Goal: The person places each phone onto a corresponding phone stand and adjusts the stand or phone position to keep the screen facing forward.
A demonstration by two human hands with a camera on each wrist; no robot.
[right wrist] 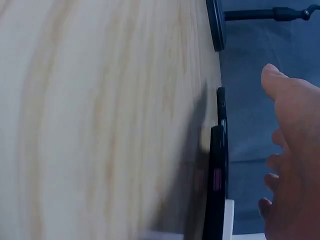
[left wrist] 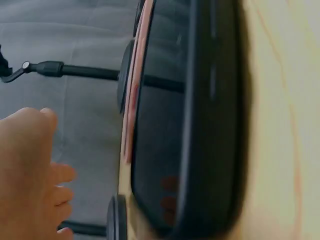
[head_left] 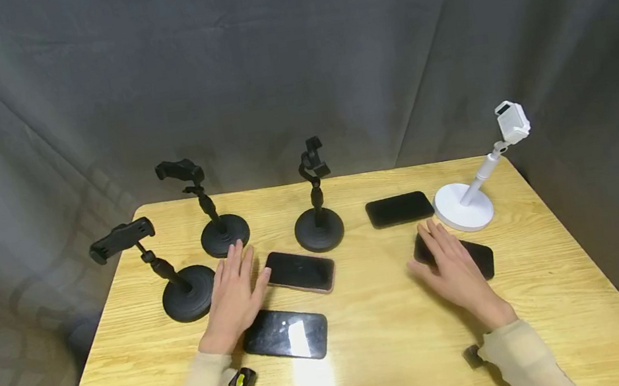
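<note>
Head: hands (head_left: 232, 298) (head_left: 456, 271) apart, phones (head_left: 300, 271) (head_left: 285, 334) (head_left: 399, 209) (head_left: 478, 257) inside table edges (head_left: 593, 274)

Right fingers (head_left: 436, 239) partly hide phone (head_left: 480, 256); sleeves (head_left: 520, 355) cropped.

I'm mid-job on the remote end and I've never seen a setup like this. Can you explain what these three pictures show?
There is no robot here: you are seeing a person's bare left hand and right hand. The widest picture comes from a camera on the head, looking forward and down. The other two come from cameras on each wrist; they look turned sideways, so the table seems to stand on edge.

On it are three black stands, one white stand and four dark phones. A grey curtain hangs behind.

Neither hand holds anything. The right one hovers over the phone nearest it.
</note>
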